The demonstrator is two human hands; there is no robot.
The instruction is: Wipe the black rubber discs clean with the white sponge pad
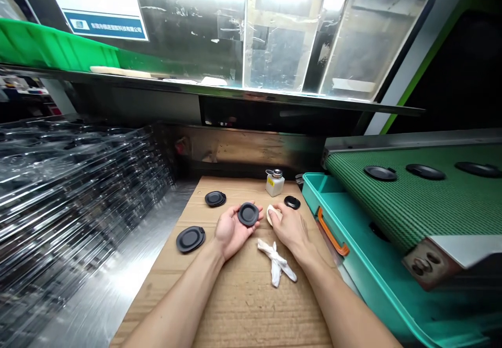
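While the left hand [231,231] lies palm up, fingers curled loosely around a black round cap [248,214], the right hand [286,227] closes on a cream cloth pad [271,215] just beside it. Cap: dark recessed face, raised rim, held above a cardboard sheet [235,306] on a steel bench [105,285]. Also on the sheet: a twisted white cloth [276,261], a pump-top dispenser bottle [275,183], a stack of black caps [215,198], two loose black caps [190,239]. Right: teal tray [333,201], green conveyor belt [411,196].
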